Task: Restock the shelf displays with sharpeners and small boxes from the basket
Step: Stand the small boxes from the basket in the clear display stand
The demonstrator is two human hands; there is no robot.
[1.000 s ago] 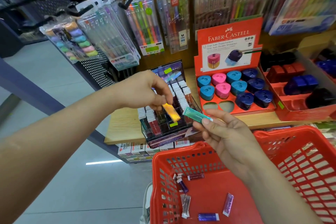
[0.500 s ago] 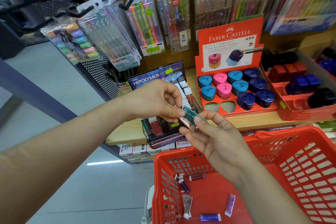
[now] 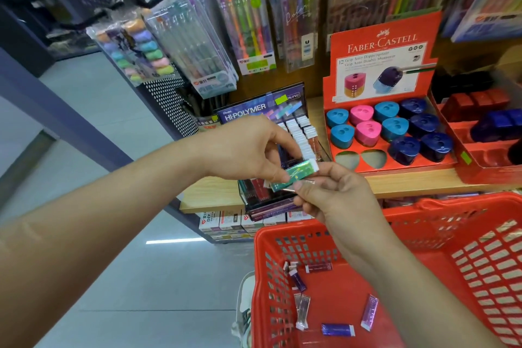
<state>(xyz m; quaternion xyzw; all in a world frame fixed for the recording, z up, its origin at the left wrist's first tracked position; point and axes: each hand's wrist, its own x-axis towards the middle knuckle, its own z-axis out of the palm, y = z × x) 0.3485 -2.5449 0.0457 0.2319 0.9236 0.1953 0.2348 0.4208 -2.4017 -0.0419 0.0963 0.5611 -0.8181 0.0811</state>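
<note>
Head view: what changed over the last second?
The left hand no longer holds the orange box; it moved right from over the Hi-Polymer display to the right hand and now pinches the green box that the right hand holds. Where the orange box went is not visible. Unchanged: the loose boxes in the red basket and the sharpener display.

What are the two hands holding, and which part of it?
Both pinch one small green box: the left hand at its lower-left end, the right hand at its white-tipped right end and lower edge.
</note>
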